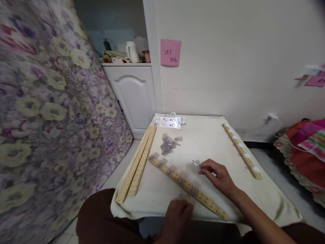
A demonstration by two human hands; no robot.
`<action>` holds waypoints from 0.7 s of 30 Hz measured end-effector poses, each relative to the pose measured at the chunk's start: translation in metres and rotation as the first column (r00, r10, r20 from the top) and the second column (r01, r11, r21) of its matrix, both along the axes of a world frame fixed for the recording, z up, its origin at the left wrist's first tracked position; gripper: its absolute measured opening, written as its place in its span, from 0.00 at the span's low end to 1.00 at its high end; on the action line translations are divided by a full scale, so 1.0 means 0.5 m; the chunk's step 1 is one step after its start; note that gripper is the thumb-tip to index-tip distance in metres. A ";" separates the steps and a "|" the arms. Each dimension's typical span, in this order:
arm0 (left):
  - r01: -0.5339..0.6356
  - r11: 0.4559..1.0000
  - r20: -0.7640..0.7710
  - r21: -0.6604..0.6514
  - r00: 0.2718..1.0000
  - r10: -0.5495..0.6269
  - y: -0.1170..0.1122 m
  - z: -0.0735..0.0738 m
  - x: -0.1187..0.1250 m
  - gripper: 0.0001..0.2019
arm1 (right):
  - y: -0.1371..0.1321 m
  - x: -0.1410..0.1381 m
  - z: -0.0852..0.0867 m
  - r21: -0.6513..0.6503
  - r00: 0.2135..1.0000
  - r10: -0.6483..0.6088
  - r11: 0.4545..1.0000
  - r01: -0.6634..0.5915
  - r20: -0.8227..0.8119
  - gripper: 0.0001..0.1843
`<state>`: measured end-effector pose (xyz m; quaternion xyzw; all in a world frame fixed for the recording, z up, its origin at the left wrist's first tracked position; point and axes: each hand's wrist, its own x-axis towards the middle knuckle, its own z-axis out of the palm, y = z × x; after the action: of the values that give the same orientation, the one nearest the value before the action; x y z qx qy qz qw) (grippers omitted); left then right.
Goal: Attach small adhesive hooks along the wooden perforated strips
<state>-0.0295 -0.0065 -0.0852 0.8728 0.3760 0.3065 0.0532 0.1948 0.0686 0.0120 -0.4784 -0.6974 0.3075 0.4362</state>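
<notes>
A long perforated wooden strip [188, 186] lies slantwise on the cream cloth [203, 135] that covers a small table. Several small clear packets with metal parts sit along it. My right hand [219, 178] hovers just past the strip, its fingertips pinched on a small clear packet [196, 163]. My left hand [177, 217] rests at the table's near edge beside the strip's lower part, fingers curled; whether anything is under them is hidden. A pile of loose small packets [169, 145] lies further back.
Two more wooden strips [138, 162] lie along the left edge, another strip [241, 150] with white pieces at the right. A clear blister pack [169, 122] sits at the back. A floral mattress [50, 112] leans on the left, a white cabinet [133, 95] behind.
</notes>
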 end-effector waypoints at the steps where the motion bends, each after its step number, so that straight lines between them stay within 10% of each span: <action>1: 0.017 1.000 0.021 -0.008 1.000 -0.017 -0.002 0.008 -0.002 0.12 | -0.016 0.005 0.003 0.051 1.000 0.001 0.999 -0.001 0.002 0.05; 9: 0.103 0.952 0.353 -0.289 0.936 0.006 -0.006 0.106 -0.003 0.14 | -0.104 0.003 -0.015 0.084 0.972 0.072 0.995 -0.055 -0.222 0.06; 14: 0.213 0.672 0.579 -0.709 0.720 0.383 0.029 0.188 0.047 0.13 | -0.122 0.000 -0.018 0.120 0.919 0.179 0.982 -0.146 -0.350 0.06; 21: 0.495 0.400 0.635 -0.771 0.559 0.533 0.039 0.202 0.087 0.16 | -0.128 0.006 -0.020 0.128 0.936 0.275 0.959 -0.251 -0.222 0.07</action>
<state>0.0139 0.0131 0.0157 0.4261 0.4152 0.4168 0.6873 0.1978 0.0043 0.0019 -0.3187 -0.7122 0.3836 0.4941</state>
